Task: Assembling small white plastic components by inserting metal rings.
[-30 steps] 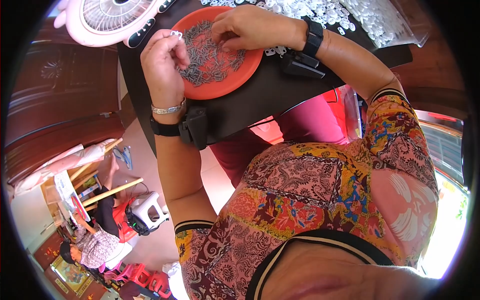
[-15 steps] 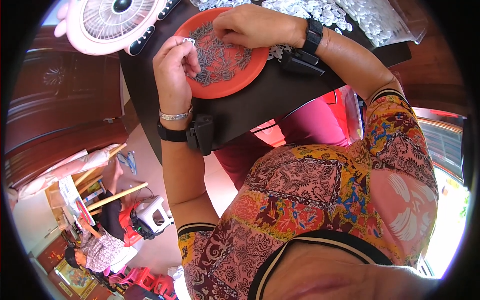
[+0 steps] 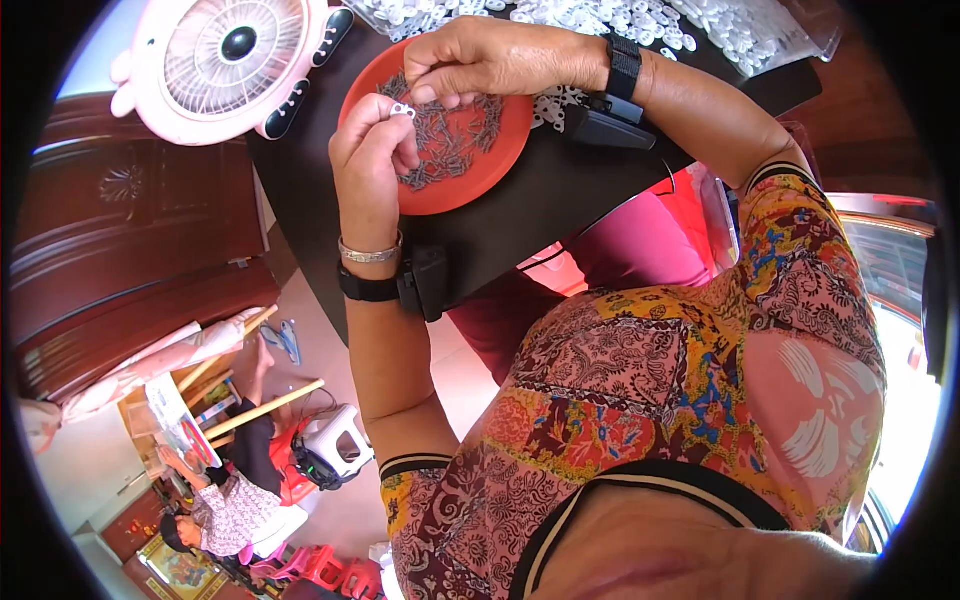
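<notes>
One white clip [image 3: 403, 110] pinched in my left hand [image 3: 372, 150]; right hand [image 3: 468, 62] fingers narrow, holding what I can't tell. Loose pinch could drop the clip among grey pins [image 3: 445, 150] nearby.

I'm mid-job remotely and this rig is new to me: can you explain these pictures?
No machine arms: a person's two bare hands, seen from a fisheye camera on their head that bends straight edges. On the dark table are a red plate of small grey pieces, loose white pieces and a clear bag of them; a pink fan is at upper left. The left hand pinches one white piece. The right hand is curled over the plate; whether it holds anything is hidden.
</notes>
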`<state>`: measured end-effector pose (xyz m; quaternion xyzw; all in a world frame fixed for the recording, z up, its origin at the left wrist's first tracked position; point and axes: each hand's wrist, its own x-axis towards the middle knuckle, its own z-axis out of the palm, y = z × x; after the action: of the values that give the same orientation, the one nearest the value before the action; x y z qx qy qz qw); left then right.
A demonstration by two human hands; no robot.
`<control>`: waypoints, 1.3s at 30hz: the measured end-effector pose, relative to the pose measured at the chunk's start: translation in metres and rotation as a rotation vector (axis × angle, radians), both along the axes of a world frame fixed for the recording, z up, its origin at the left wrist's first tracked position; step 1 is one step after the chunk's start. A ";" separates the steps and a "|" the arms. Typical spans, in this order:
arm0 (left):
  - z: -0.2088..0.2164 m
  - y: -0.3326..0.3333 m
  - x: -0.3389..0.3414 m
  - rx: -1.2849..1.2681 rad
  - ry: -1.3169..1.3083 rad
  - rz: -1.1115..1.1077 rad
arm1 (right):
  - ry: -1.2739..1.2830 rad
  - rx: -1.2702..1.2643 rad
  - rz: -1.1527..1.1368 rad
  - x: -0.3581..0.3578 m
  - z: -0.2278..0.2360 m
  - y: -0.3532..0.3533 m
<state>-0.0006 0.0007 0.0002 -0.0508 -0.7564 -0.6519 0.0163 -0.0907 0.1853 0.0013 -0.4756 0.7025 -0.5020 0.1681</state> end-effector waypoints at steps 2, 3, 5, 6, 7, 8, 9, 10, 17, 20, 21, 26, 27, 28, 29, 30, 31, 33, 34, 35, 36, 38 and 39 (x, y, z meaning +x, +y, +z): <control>-0.001 0.001 0.001 -0.032 0.001 -0.047 | 0.004 0.023 0.040 -0.002 0.004 0.000; -0.001 0.003 0.001 -0.035 0.000 -0.050 | 0.009 0.051 0.085 -0.002 0.004 0.001; 0.000 0.004 0.001 -0.034 -0.012 -0.065 | 0.035 0.014 0.087 -0.003 0.002 0.001; 0.000 0.005 0.001 -0.035 -0.012 -0.066 | 0.062 -0.021 0.092 -0.003 0.001 0.001; -0.001 0.006 0.000 -0.003 0.003 -0.062 | 0.062 -0.022 0.091 -0.002 0.001 0.001; -0.001 0.005 0.001 0.030 0.017 -0.054 | 0.040 -0.042 0.081 0.000 0.002 0.001; -0.001 0.005 0.001 0.029 0.017 -0.051 | 0.019 -0.062 0.071 0.000 0.003 0.001; -0.001 0.005 0.001 0.034 0.013 -0.053 | 0.019 -0.063 0.075 0.000 0.004 0.002; 0.001 0.003 0.001 -0.027 -0.009 -0.106 | 0.109 0.050 0.076 -0.001 0.006 0.002; 0.000 0.005 0.002 -0.028 -0.019 -0.102 | 0.142 0.042 0.059 0.003 0.008 0.001; 0.001 0.005 0.002 -0.027 -0.019 -0.103 | 0.165 0.049 0.039 0.003 0.009 0.002; 0.000 0.003 0.001 -0.035 -0.005 -0.079 | 0.147 0.075 0.008 0.003 0.029 0.007; 0.000 0.003 0.001 -0.035 -0.005 -0.078 | 0.121 0.140 0.022 0.004 0.035 0.008; 0.000 0.004 0.002 -0.041 -0.009 -0.078 | 0.121 0.140 0.023 0.004 0.031 0.007; 0.000 0.005 0.001 -0.049 -0.013 -0.079 | 0.182 0.113 0.008 0.005 0.022 0.004; 0.000 0.005 0.001 -0.049 -0.012 -0.080 | 0.243 0.086 -0.006 0.005 0.016 0.003; 0.000 0.005 0.001 -0.045 -0.018 -0.089 | 0.243 0.086 -0.006 0.005 0.013 0.002; -0.001 0.005 0.002 -0.039 -0.024 -0.097 | 0.227 0.056 -0.003 0.004 0.009 0.001; 0.000 0.005 0.002 -0.034 -0.021 -0.099 | 0.226 0.057 -0.003 0.005 0.010 0.001; 0.000 0.006 0.002 -0.030 -0.018 -0.100 | 0.235 0.064 -0.009 0.005 0.012 0.001; 0.001 0.006 0.003 -0.030 -0.019 -0.100 | 0.243 0.071 -0.015 0.005 0.012 0.001; 0.001 0.007 0.003 -0.025 -0.025 -0.084 | 0.250 0.069 -0.017 0.004 0.009 0.000; 0.001 0.007 0.003 -0.025 -0.025 -0.083 | 0.258 0.068 -0.019 0.004 0.008 0.000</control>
<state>0.0025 0.0080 0.0010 -0.0741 -0.7620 -0.6430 -0.0206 -0.0871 0.1854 0.0091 -0.5235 0.7393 -0.4145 0.0877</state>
